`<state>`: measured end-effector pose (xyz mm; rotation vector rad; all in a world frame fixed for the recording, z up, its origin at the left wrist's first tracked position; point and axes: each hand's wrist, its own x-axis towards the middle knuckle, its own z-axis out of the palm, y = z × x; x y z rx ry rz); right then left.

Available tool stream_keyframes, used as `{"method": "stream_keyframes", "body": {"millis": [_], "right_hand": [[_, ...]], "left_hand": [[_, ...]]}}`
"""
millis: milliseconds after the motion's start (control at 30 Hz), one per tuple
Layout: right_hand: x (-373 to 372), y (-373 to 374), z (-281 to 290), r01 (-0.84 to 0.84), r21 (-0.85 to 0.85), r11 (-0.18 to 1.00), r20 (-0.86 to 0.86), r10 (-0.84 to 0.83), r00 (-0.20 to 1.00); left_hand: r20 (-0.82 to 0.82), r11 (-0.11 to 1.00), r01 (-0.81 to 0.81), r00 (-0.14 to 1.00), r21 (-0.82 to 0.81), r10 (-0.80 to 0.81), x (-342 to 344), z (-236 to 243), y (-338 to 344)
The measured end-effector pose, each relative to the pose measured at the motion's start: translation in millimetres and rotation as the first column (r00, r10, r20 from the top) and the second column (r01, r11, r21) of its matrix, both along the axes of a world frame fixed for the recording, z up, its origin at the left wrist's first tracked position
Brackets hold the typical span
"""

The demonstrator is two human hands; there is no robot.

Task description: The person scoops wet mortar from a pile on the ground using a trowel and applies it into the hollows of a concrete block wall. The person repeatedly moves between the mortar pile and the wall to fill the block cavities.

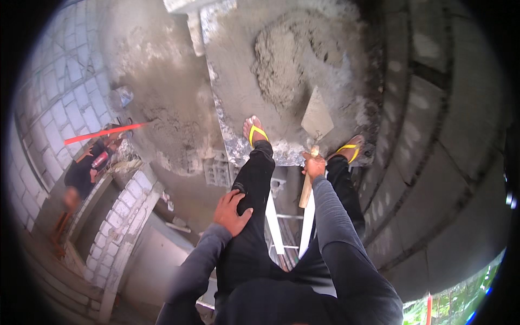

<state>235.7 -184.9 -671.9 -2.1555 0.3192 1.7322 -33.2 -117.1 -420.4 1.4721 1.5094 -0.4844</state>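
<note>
My right hand (314, 166) is wrapped around the wooden handle of a trowel, between my legs. The trowel's diamond-shaped blade (317, 116) points away from me and is coated with grey mortar. It is over the mortar board (233, 97), close to a heap of wet mortar (277, 65); whether the blade touches the board I cannot tell. The lower end of the wooden handle (306, 194) sticks out below my fist. My left hand (232, 212) rests on my left leg near the knee, fingers spread, holding nothing.
My feet in yellow-strapped sandals stand at the board's near edge. A grey block wall (422, 135) rises close on the right. A hollow block (216, 172) lies beside the board. At left, another person (86, 173) is near a low block wall (116, 222); white bars show between my legs.
</note>
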Motion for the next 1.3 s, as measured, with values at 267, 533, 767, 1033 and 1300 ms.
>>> {"method": "stream_keyframes", "body": {"millis": [267,533,767,1033,1300], "right_hand": [[-34,19,-198,-0.312,0.143,0.939,0.13,0.294,0.947],[-1,167,-206,-0.26,0.42,0.87,-0.166,0.355,0.92],[16,139,-175,-0.305,0.393,0.868,-0.201,0.404,0.892],[38,98,-137,-0.54,0.591,0.599,0.299,0.46,0.836],[-23,103,-154,-0.834,-0.026,0.551,0.619,0.664,0.42]], "left_hand": [[0.019,0.997,-0.033,0.999,-0.065,0.035,0,-22,29],[-0.031,0.996,-0.039,0.999,-0.075,0.037,-2,-23,29],[-0.005,0.998,-0.006,1.0,-0.061,0.005,-4,-10,33],[-0.014,0.998,-0.044,0.999,-0.055,0.043,-2,-17,27],[0.03,0.996,-0.09,0.995,-0.003,0.09,4,-18,29]]}}
